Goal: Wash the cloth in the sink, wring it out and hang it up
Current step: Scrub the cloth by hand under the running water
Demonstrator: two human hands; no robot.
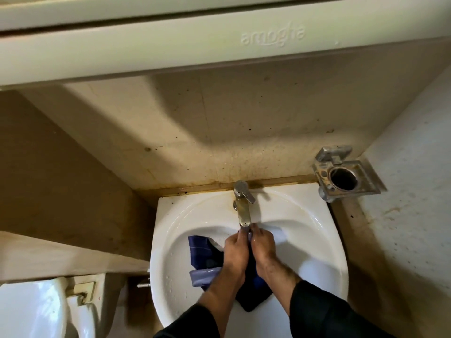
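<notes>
Sleeves (324, 311), black, reach over the sink (324, 240), where both hands bunch the dark blue cloth (202, 250) under the tap (244, 208): left hand (235, 250) and right hand (262, 245) are curled round it, fingertips meeting at the spout. Toilet (31, 311) stands left, a metal holder (344, 176) right. Overhead, a cabinet (170, 45) reads "amogha".

Dim warm light; broad shadow on wall (170, 118); glare on sink (314, 223) rim; wide-angle bending edges.

cloth (203, 252): middle hidden under both hands | toilet (36, 311): cut by frame edge | water flow: perhaps running, unclear
</notes>
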